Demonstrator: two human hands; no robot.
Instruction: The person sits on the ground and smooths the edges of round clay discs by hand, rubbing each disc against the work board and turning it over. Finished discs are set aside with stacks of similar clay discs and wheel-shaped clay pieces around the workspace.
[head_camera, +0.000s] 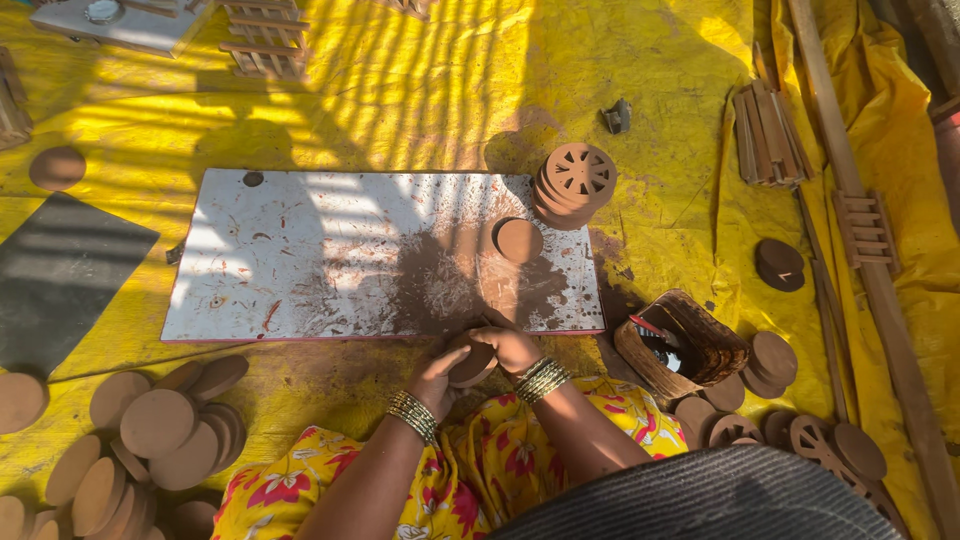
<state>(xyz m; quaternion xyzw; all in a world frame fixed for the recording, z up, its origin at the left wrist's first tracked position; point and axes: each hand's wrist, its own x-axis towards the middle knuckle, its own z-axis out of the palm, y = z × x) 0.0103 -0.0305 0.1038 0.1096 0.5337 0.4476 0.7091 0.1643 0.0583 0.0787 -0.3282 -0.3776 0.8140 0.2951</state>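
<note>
on the left, plain clay discs (158, 424) are lying heaped on the yellow sheet (400, 90), overlapping one another. moving right, the left hand (437, 378) is curling its fingers round the near-left edge of a clay disc (472, 364), grasping it. that disc is sitting just off the near edge of the white board (300, 250), over the lap, and the right hand (512, 347) is closing over its far-right side, fingers clenched on the rim. looks like the shaping step is underway, both hands pressing and smoothing the blank. the next move, by my reading, is calling for an even grip and light pressure so the rim isn't denting. the disc is tilting, its flat face turning up and slightly left; being round it has no clear long axis, only its thin edge running left to right. further right, a single disc (518, 239) is resting on the board, a stack of cut spoked discs (574, 183) is standing at the far corner, and a small basket (684, 345) is sitting near right.
</note>
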